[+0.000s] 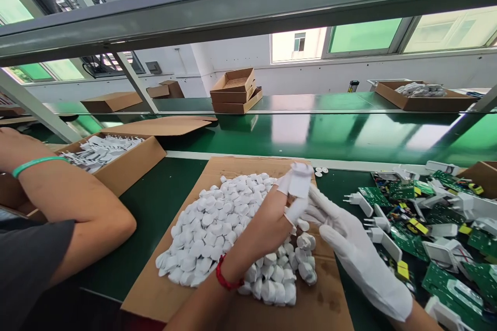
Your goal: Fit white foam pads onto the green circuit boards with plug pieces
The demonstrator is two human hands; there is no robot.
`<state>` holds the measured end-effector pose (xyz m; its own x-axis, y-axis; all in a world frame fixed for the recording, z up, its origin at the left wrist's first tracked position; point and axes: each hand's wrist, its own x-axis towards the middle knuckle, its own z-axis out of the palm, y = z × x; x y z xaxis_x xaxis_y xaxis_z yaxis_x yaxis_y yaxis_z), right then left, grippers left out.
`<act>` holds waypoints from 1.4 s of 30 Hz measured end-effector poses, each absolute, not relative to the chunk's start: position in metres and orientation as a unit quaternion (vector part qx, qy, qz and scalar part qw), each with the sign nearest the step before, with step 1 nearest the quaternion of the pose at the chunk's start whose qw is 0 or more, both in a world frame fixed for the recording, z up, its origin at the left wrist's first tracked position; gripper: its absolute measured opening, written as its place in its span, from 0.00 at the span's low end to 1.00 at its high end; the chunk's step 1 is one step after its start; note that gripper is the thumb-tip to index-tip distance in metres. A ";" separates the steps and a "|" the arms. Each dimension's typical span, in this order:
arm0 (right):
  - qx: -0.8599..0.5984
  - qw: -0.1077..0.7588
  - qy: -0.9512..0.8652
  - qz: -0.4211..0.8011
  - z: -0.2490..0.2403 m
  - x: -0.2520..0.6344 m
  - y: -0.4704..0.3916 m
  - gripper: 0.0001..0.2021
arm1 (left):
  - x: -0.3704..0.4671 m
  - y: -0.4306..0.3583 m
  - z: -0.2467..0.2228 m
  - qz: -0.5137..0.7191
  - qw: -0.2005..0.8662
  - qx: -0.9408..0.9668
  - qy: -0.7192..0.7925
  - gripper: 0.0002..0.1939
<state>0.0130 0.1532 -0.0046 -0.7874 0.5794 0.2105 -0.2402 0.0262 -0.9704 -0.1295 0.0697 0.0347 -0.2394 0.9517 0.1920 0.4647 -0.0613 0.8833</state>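
Note:
My left hand (272, 217), with white covers on some fingers and a red bracelet at the wrist, is closed over the right part of a pile of small white round pieces (217, 222). The pile lies on a flat cardboard sheet (155, 289). My right hand (341, 227), in a white glove, meets it from the right, fingers bent toward the left fingertips. A white piece (300, 181) shows at the left fingertips; its outline blends with the finger covers. What the gloved fingers hold, if anything, is hidden.
Green circuit boards with white plug housings (411, 238) crowd the right side. A cardboard box of white parts (132, 160) stands at left, beside another person's arm (89, 201). Stacked cardboard trays (235, 93) stand at the back. A metal beam (233, 5) crosses above.

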 end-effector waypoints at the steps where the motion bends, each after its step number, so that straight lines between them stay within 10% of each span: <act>1: -0.123 0.306 -0.665 0.670 -0.005 0.015 0.153 0.22 | -0.130 0.072 0.033 0.514 0.299 0.509 0.623 0.12; 6: -0.288 0.367 -0.764 0.446 -0.013 0.011 0.167 0.10 | -0.136 0.083 0.031 0.686 0.521 0.221 0.457 0.08; 14: -0.191 0.109 -0.890 0.398 -0.022 -0.002 0.174 0.18 | -0.146 0.085 0.044 0.769 0.493 0.102 0.394 0.10; 21: -0.311 0.209 -0.812 0.448 -0.027 -0.003 0.182 0.06 | -0.147 0.086 0.040 0.787 0.479 0.029 0.388 0.15; 30: -0.199 0.299 -0.416 0.835 -0.003 0.011 0.175 0.11 | -0.148 0.085 0.046 0.784 0.500 0.011 0.368 0.13; 42: -0.182 0.296 -0.342 0.873 0.005 0.015 0.165 0.15 | -0.146 0.083 0.043 0.774 0.527 0.074 0.344 0.08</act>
<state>0.0149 0.1650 0.0053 -0.7587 0.6409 -0.1161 -0.3913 -0.5910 -0.7054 -0.1457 0.0827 0.0427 -0.4339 0.8664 -0.2472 -0.7644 -0.2088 0.6100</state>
